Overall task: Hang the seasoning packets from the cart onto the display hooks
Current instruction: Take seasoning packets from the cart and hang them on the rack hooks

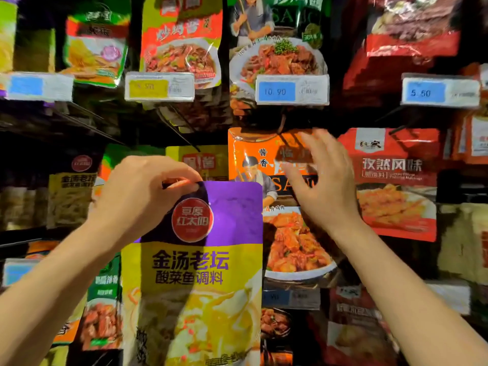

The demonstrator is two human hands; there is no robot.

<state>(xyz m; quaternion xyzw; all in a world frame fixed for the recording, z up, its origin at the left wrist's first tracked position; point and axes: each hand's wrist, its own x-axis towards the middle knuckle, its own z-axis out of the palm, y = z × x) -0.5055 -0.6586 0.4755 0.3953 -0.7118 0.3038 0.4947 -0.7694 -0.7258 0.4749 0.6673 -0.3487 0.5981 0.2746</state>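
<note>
stage: mid-hang | purple packet off any hook, pinched at top edge by left hand, low centre before rack | right hand fingers spread, empty, over orange packet | cart unseen, remaining count unknown

We cannot read the yellow tag; its price is smeared. The right hand is motion-blurred and covers part of the orange packet. The purple packet runs off the bottom edge, its top corner hidden under the left hand.
</note>
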